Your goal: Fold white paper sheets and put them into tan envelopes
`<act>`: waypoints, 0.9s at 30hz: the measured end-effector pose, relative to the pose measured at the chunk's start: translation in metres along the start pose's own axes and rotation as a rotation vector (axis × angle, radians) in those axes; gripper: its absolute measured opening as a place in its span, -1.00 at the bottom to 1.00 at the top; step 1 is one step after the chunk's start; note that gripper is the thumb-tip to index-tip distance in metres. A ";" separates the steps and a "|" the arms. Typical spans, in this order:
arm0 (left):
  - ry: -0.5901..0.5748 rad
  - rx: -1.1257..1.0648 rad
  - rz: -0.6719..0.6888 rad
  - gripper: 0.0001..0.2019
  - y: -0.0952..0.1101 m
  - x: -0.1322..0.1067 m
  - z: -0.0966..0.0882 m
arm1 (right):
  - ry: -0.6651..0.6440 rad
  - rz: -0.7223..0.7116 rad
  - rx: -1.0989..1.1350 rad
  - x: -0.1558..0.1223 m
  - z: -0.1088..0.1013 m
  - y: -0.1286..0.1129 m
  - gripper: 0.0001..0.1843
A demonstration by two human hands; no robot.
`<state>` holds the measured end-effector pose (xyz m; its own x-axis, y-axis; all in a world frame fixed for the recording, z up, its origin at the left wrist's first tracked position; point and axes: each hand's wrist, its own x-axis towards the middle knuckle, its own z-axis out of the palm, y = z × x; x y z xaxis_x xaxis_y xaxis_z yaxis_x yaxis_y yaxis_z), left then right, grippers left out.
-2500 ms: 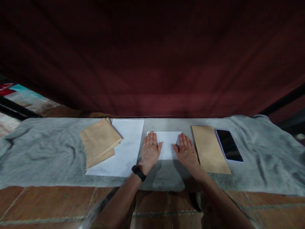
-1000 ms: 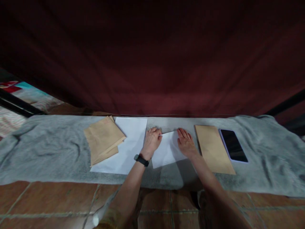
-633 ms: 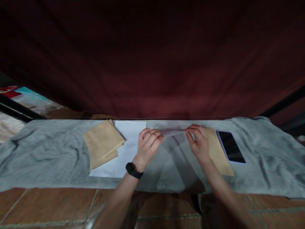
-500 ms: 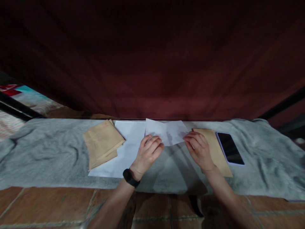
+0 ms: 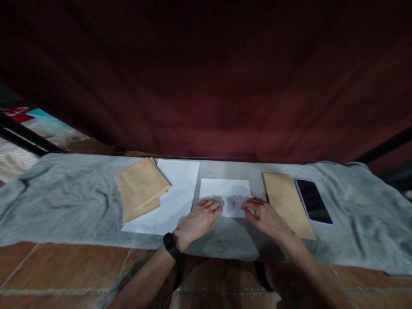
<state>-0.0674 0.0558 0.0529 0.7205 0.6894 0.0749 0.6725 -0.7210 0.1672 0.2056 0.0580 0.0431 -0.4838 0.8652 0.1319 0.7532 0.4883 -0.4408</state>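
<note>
A small white sheet of paper (image 5: pixel 225 191), apparently folded, lies flat on the grey cloth in front of me. My left hand (image 5: pixel 202 216), with a black band on the wrist, is closed at its lower left corner; the thumb is hidden. At the lower right corner, my right hand (image 5: pixel 261 214) has thumb and fingers curled together on the paper's edge. Left of the paper lies a larger white sheet (image 5: pixel 180 184), partly under several brown paper envelopes (image 5: pixel 141 184). Another brown envelope (image 5: pixel 288 206) rests beyond my right hand.
A phone with a dark screen (image 5: pixel 313 201) and a light purple edge lies at the right. The grey cloth (image 5: pixel 74 197) covers a long narrow surface, with a dark red curtain (image 5: pixel 219 107) hanging behind it. Tiled floor (image 5: pixel 71 266) shows along the near side.
The small white paper was raised and tilted between both hands; now it lies flat, closer to me. Both hands have come down and nearer with it.
</note>
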 end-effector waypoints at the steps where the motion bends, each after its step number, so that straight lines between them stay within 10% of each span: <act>1: -0.002 -0.013 0.005 -0.79 0.000 0.001 0.000 | 0.011 0.021 0.018 0.003 0.004 0.000 -0.72; 15: 0.172 -0.006 -0.257 -0.50 0.006 0.040 0.042 | 0.163 0.124 -0.062 0.045 0.072 -0.018 -0.42; 27: 0.185 0.145 -0.427 -0.46 0.001 0.058 0.072 | 0.199 0.257 -0.287 0.058 0.088 -0.017 -0.38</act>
<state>-0.0128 0.0903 -0.0130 0.3419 0.9170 0.2053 0.9274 -0.3645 0.0838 0.1256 0.0896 -0.0198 -0.1899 0.9543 0.2309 0.9451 0.2414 -0.2202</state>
